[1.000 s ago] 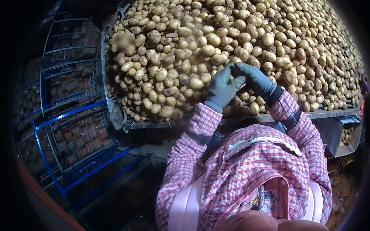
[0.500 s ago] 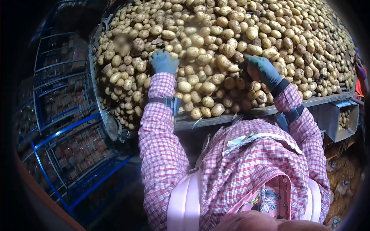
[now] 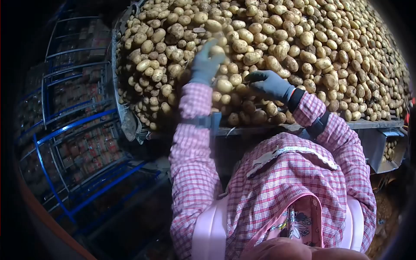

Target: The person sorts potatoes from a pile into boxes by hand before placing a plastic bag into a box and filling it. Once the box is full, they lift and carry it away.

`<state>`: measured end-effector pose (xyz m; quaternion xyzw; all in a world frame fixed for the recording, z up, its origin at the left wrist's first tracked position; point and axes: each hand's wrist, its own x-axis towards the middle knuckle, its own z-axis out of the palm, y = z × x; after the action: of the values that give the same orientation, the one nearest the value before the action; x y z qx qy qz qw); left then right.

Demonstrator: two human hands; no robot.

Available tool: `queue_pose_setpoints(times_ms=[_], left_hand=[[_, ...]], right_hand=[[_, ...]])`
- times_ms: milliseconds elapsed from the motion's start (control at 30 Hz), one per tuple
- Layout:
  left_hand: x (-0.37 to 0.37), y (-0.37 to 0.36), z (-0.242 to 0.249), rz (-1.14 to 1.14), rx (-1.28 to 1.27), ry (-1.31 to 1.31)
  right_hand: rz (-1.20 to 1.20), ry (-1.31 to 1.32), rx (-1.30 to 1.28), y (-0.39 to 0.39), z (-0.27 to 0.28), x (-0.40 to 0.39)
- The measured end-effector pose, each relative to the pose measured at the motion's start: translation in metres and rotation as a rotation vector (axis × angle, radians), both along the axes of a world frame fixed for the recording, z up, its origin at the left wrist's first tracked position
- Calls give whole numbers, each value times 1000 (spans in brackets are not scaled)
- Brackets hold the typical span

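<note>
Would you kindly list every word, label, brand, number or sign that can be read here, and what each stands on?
No text can be read.
Red-and-pale stacked packages behind the blue metal frame: any print is too small and blurred.
Blue-grey gloved left hand and right hand: no lettering discernible.
Heaped yellow-brown potatoes: no labels visible.

Potato-sorting workplace, heaped sorting table [image 3: 260,129].

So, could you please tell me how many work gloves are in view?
2. The left glove is farther in over the potatoes; the right glove is closer to the near rim. The dark picture edges could hide others.
</note>
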<state>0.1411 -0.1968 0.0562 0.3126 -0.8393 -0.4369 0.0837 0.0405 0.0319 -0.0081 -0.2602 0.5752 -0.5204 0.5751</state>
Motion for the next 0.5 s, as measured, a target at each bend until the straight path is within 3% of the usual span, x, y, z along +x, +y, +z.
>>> queue_pose_setpoints(times_ms=[33,100,167,233,300,333,367,400,433,500], left_hand=[[12,1,20,28,294,103],[49,-12,12,146,935,440],[75,5,27,57,1370,600],[96,27,25,357,1278,542],[109,24,-27,208,1312,510],[92,57,-10,459,1276,417],[80,80,-11,483,1147,392],[76,92,-26,362,1139,387],[71,108,-40,155,925,387],[53,145,-35,20,488,273]], right_hand=[[37,16,20,6,-2,-1],[74,83,-41,24,-2,0],[46,-53,58,35,19,-4],[-3,-218,109,44,21,-10],[-60,-410,103,51,13,-16],[-60,-412,16,55,8,-14],[-51,-504,30,57,18,-12],[-43,-594,41,59,36,-7],[-32,-685,52,61,48,0],[53,-615,-2,68,25,6]])
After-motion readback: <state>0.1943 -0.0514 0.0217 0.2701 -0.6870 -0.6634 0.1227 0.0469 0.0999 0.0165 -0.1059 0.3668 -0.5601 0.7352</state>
